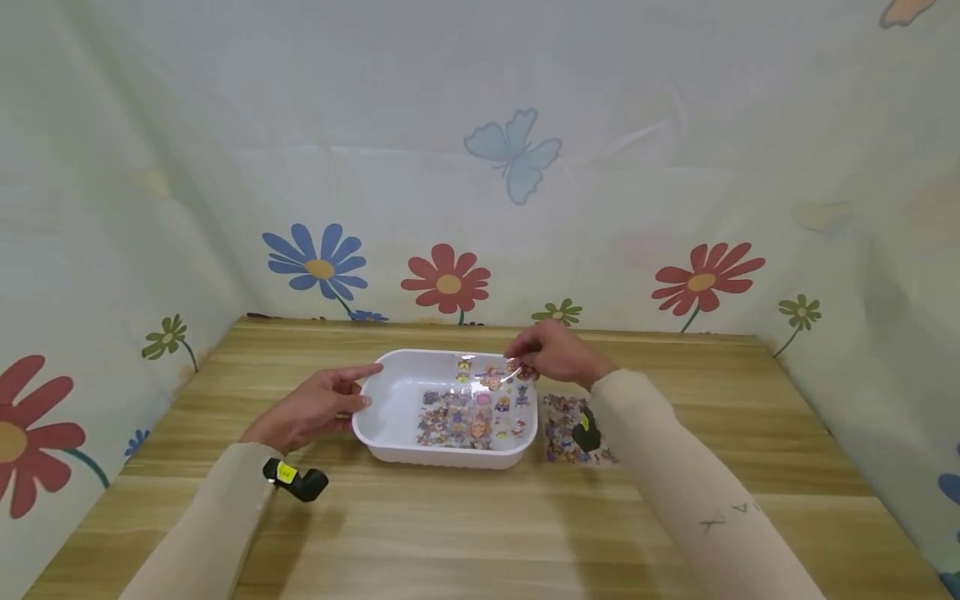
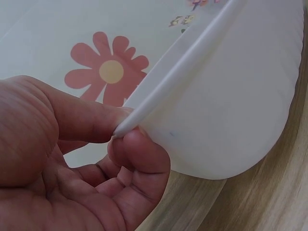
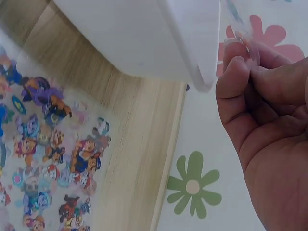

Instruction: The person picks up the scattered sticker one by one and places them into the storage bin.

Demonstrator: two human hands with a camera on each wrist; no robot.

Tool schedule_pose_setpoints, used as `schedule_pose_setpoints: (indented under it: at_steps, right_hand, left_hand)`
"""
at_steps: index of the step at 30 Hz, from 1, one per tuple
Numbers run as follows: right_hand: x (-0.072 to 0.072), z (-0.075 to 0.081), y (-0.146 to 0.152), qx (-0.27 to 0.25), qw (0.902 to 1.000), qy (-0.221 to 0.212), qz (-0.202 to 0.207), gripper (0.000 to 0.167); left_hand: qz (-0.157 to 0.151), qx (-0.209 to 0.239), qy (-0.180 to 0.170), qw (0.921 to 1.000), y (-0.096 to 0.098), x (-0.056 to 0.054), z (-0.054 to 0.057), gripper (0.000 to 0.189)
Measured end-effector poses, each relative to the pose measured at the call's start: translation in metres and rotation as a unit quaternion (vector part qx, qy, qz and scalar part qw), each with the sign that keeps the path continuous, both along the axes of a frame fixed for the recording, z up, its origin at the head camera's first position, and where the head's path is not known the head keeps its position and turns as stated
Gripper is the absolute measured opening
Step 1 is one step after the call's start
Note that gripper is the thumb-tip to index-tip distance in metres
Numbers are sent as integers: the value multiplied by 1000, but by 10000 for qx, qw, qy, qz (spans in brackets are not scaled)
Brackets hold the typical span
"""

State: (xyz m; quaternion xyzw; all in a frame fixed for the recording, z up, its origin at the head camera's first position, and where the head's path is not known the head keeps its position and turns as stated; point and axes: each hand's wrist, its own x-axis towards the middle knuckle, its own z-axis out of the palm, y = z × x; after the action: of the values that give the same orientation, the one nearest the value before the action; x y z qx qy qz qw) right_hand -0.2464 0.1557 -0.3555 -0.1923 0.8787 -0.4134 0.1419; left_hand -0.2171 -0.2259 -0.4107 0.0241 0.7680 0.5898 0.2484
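A white plastic basin (image 1: 397, 454) stands on the table, with clear sticker sheets (image 1: 450, 425) lying inside it. My left hand (image 1: 311, 406) pinches the basin's left rim between thumb and curled fingers, as the left wrist view shows up close. Over the basin's right side, my right hand (image 1: 558, 354) pinches the corner of a clear sticker sheet (image 1: 491, 379) printed with small cartoon figures. That sheet hangs tilted across the right part of the basin. In the right wrist view only a sliver of the held sheet (image 3: 245, 45) shows at the fingertips.
Right of the basin, more clear sticker sheets (image 1: 562, 429) with cartoon dogs lie on the wooden table (image 1: 420, 533), partly hidden under my right forearm. A pale curtain (image 1: 375, 192) with flowers and a butterfly surrounds the table at the back and sides.
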Motion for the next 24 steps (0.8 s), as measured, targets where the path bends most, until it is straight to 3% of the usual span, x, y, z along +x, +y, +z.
schedule_pose_setpoints:
  at_steps: [12,24]
  right_hand:
    - [0,-2,-23,239,9996,-38,126,34]
    - [-2,-15,-43,471,9981,172,360,36]
  left_hand:
    - [56,-27,74,10000,-1,-1,-4,65]
    - [63,4,29,10000,-1,-1,-7,66]
